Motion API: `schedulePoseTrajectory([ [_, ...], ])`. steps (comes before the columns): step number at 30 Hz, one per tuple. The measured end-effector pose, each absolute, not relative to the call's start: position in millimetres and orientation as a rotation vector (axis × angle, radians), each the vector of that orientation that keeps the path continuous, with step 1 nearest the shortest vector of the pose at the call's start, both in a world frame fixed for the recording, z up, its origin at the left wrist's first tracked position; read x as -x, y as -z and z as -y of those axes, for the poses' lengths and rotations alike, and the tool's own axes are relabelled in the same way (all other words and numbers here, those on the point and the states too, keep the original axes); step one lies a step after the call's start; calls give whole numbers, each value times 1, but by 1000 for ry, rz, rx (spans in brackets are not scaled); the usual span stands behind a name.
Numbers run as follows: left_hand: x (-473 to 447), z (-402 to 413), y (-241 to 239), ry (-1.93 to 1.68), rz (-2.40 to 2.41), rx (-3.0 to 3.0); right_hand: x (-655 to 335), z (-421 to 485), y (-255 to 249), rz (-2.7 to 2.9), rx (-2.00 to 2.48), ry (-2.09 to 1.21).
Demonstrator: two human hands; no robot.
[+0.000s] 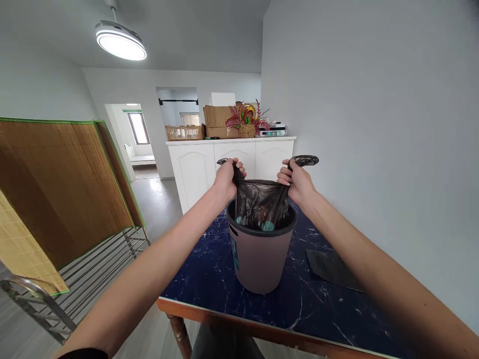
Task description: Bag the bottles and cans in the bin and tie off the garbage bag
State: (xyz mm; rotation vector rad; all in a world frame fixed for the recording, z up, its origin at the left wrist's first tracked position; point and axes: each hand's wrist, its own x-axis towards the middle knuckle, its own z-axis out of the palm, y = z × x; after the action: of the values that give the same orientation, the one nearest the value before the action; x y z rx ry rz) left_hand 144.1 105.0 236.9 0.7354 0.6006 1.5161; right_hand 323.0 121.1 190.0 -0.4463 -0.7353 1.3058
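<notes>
Both hands are up at the mouth of the bin point(260, 259), which stands on the blue marbled counter point(318, 299) near its middle. The left hand point(226, 179) is closed in a fist around one handle of the black bag point(260, 202), at about 10 o'clock from the bin's rim. The right hand point(297, 182) is clenched the same way on the other handle at about 2 o'clock. A loop of black film sticks out past each fist.

By the look of it, the handles have been gathered and pulled taut, so the top of the bag is drawn up and narrowed between the fists. The body of the bag sits down inside the bin. It is not lifted clear, and the handles are not knotted together.

Something teal point(267, 226) shows low at the bag's front edge, but what it is cannot be made out. How full the bag is stays hidden by the bin wall and the bunched film.

A flat dark sheet point(331, 269) lies on the counter at 3 o'clock from the bin, partly covered by the right forearm. It may be another bag, though that is unclear. The label on the bin's left side is too small to read. The counter's near edge and right end are cut off by the frame.
</notes>
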Motion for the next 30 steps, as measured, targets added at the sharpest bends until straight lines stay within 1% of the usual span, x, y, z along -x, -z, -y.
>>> schedulePoseTrajectory([
  [8, -157, -132, -254, -1614, -588, -572, -334, -149, -196, 583, 486, -1311],
  [12, -160, -128, -274, -1621, -487, -614, -339, -142, -217, 596, 443, -1338],
  [18, -148, -113, -314, -1649, -346, -797, -342, -125, -263, 675, 338, -1345],
  [23, -132, -75, -359, -1753, -349, -1035, -328, -106, -312, 850, 190, -1245],
  [27, -113, -21, -401, -1877, -353, -1306, -301, -76, -355, 965, 131, -1159],
  [30, -87, 19, -423, -1950, -382, -1467, -271, -47, -379, 1051, 51, -1128],
])
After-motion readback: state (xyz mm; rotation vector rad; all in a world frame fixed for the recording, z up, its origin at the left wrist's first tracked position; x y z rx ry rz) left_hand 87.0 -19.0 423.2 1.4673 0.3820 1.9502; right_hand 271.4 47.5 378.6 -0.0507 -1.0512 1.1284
